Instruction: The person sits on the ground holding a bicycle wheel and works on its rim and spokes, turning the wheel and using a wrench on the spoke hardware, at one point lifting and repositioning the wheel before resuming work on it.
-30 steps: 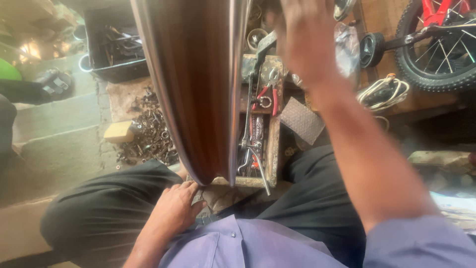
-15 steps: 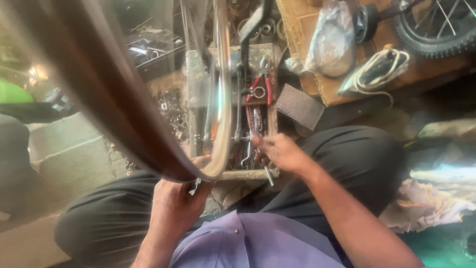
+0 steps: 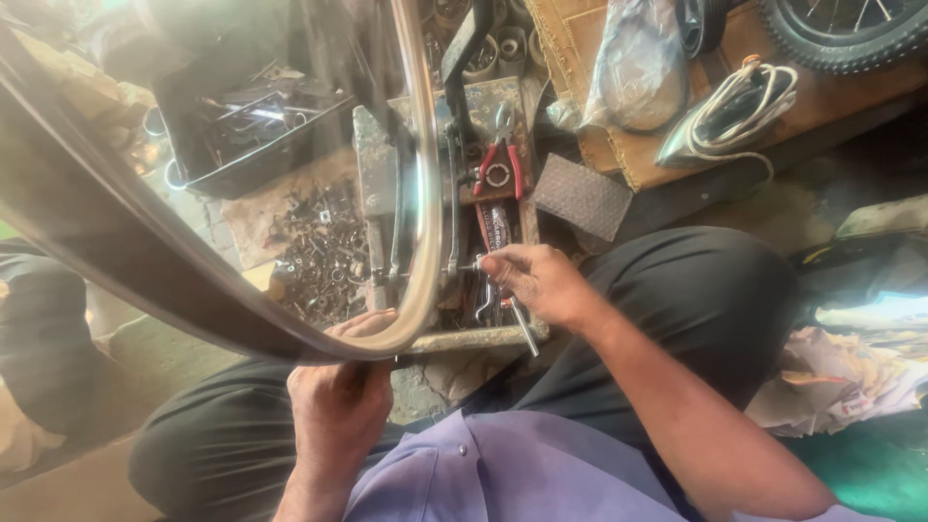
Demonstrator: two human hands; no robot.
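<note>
The left hand [image 3: 338, 406] is clenched around the bottom of a bicycle wheel rim [image 3: 193, 280], which curves up and away above it. Just to its right, the right hand [image 3: 536, 280] pinches a small metal tool [image 3: 522, 324] over the open toolbox [image 3: 454, 193], red-handled pliers [image 3: 503, 155] lying beyond its fingers.

Glossy metal wheel rim [image 3: 425, 193], dull steel spanner [image 3: 522, 324], red-plastic-handled pliers [image 3: 501, 155].

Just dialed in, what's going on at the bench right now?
A seated person grips the bottom of a bicycle wheel rim with the left hand, holding it upright in front of them. The right hand holds a slim metal tool over an open toolbox of wrenches, where red-handled pliers lie. Loose nuts and bolts are heaped on the floor beside it.
</note>
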